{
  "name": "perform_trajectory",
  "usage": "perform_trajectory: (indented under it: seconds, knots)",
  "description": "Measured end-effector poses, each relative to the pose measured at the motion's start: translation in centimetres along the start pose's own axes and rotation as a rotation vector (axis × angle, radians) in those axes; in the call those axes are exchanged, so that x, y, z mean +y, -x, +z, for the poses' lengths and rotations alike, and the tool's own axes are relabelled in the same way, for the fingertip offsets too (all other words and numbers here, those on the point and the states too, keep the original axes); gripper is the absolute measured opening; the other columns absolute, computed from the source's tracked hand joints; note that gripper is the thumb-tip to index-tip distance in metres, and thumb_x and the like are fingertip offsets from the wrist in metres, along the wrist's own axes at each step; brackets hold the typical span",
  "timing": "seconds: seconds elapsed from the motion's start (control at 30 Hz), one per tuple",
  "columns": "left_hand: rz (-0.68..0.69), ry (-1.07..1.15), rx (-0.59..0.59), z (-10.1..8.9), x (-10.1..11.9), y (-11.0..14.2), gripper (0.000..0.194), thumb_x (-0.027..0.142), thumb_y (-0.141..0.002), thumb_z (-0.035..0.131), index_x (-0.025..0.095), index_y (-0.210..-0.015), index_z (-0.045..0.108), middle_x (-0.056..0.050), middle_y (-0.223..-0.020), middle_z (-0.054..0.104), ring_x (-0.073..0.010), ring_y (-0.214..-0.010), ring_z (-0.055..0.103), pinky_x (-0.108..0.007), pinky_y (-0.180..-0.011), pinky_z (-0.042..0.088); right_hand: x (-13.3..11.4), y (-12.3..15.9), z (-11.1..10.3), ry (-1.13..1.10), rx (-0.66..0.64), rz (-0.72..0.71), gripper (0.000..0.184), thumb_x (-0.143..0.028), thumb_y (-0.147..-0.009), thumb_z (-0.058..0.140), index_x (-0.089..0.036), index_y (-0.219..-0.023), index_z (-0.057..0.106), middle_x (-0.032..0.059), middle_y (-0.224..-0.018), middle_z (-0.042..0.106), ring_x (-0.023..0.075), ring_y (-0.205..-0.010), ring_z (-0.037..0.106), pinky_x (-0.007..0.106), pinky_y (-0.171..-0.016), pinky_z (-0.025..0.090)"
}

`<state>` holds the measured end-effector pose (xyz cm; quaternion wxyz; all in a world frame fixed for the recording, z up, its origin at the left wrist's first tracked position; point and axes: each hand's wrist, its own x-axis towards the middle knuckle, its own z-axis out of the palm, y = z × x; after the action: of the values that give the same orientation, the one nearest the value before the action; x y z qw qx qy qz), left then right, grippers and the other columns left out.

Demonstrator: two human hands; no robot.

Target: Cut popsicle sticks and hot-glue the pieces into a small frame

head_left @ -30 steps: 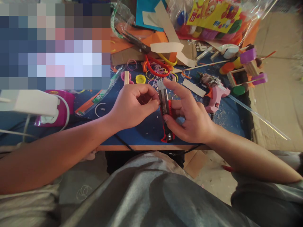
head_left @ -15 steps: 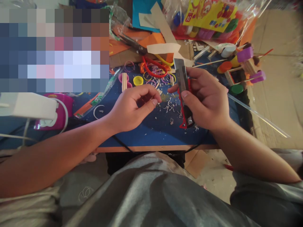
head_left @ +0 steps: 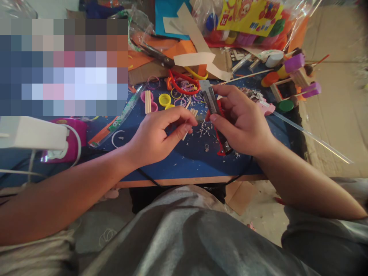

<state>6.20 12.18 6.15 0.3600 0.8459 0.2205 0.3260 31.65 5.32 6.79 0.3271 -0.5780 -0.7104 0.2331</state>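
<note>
My left hand (head_left: 163, 132) is closed in a pinch, thumb against forefinger. A thin wooden stick (head_left: 184, 136) pokes out below its fingertips, mostly hidden by them. Wrapped in the fingers of my right hand (head_left: 241, 119) is a red and black utility knife (head_left: 212, 100), its wide metal blade pointing up and left. The blade is apart from the stick. Pale shavings (head_left: 204, 130) lie scattered on the blue tabletop (head_left: 184, 163) under both hands. Several short wooden sticks (head_left: 193, 112) lie just beyond my left fingertips, and an upright-looking stick bundle (head_left: 148, 101) is farther left.
Red-handled scissors (head_left: 184, 86), yellow lids (head_left: 165, 100) and paper strips (head_left: 195, 59) lie behind the hands. A stick-and-clay model (head_left: 297, 78) stands at right, near a clear rod (head_left: 313, 136). At left are a white adapter (head_left: 34, 132) and cables.
My right hand has shifted slightly left and tilted the knife so its blade leans further left. The stick under my left fingertips now shows.
</note>
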Motion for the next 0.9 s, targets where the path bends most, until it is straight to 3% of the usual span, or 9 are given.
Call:
perform_trajectory:
  seconds: [0.1,0.2,0.37,0.47,0.6,0.73,0.9]
  knots:
    - [0.002,0.009,0.020,0.2,-0.1,0.1,0.012,0.015,-0.109,0.066,0.021,-0.111,0.076,-0.001,-0.102,0.085,-0.0132,-0.086,0.079,-0.027,-0.081,0.064,-0.6,-0.1,-0.6,-0.046,-0.010,0.029,0.059,-0.035,-0.108,0.062,-0.025,-0.165,0.057,0.0086,-0.117,0.083,0.0248,-0.088,0.078,0.040,-0.074,0.065]
    - [-0.017,0.057,0.050,0.4,-0.5,0.3,0.008,0.018,-0.107,0.070,0.023,-0.114,0.069,0.000,-0.099,0.081,-0.0139,-0.084,0.079,-0.028,-0.078,0.063,-1.5,-0.1,-1.7,0.039,-0.049,0.021,0.061,-0.037,-0.108,0.063,-0.028,-0.168,0.058,0.0048,-0.103,0.079,0.0234,-0.077,0.074,0.040,-0.071,0.065]
    - [-0.099,0.075,0.078,0.7,-0.8,0.6,0.028,0.026,-0.104,0.075,0.025,-0.127,0.059,0.003,-0.094,0.078,-0.0154,-0.083,0.079,-0.031,-0.078,0.063,-3.0,0.3,-3.5,0.197,-0.110,-0.045,0.066,-0.033,-0.104,0.063,-0.026,-0.170,0.059,0.0050,-0.098,0.080,0.0257,-0.073,0.073,0.049,-0.075,0.066]
    - [-0.096,0.005,0.074,0.5,-0.6,0.5,0.026,0.025,-0.104,0.076,0.023,-0.127,0.064,0.002,-0.092,0.081,-0.0146,-0.080,0.078,-0.030,-0.078,0.062,-3.5,0.3,-3.9,0.261,-0.136,-0.028,0.066,-0.030,-0.103,0.062,-0.028,-0.169,0.061,0.0072,-0.103,0.082,0.0287,-0.078,0.078,0.051,-0.081,0.067]
    - [-0.041,-0.093,0.031,0.2,-0.3,0.2,0.005,0.026,-0.106,0.075,0.021,-0.108,0.076,-0.001,-0.097,0.084,-0.0146,-0.082,0.078,-0.028,-0.079,0.062,-3.2,0.2,-3.9,0.292,-0.171,-0.020,0.063,-0.030,-0.106,0.058,-0.027,-0.169,0.061,0.0089,-0.111,0.086,0.0281,-0.079,0.079,0.049,-0.083,0.067]
    - [-0.024,-0.196,-0.018,0.0,-0.5,0.2,0.013,0.031,-0.108,0.075,0.021,-0.102,0.082,-0.004,-0.097,0.085,-0.0178,-0.086,0.079,-0.031,-0.082,0.061,-2.5,0.2,-3.6,0.295,-0.220,-0.023,0.064,-0.028,-0.105,0.060,-0.024,-0.169,0.061,0.0085,-0.106,0.087,0.0275,-0.075,0.079,0.047,-0.080,0.066]
    - [-0.100,-0.285,-0.096,0.0,-1.0,0.2,0.014,0.034,-0.104,0.077,0.022,-0.109,0.083,-0.004,-0.096,0.085,-0.0239,-0.095,0.079,-0.038,-0.089,0.058,-1.9,0.7,-2.8,0.255,-0.249,-0.034,0.063,-0.023,-0.102,0.062,-0.030,-0.165,0.064,0.0068,-0.115,0.088,0.0297,-0.091,0.085,0.047,-0.087,0.069]
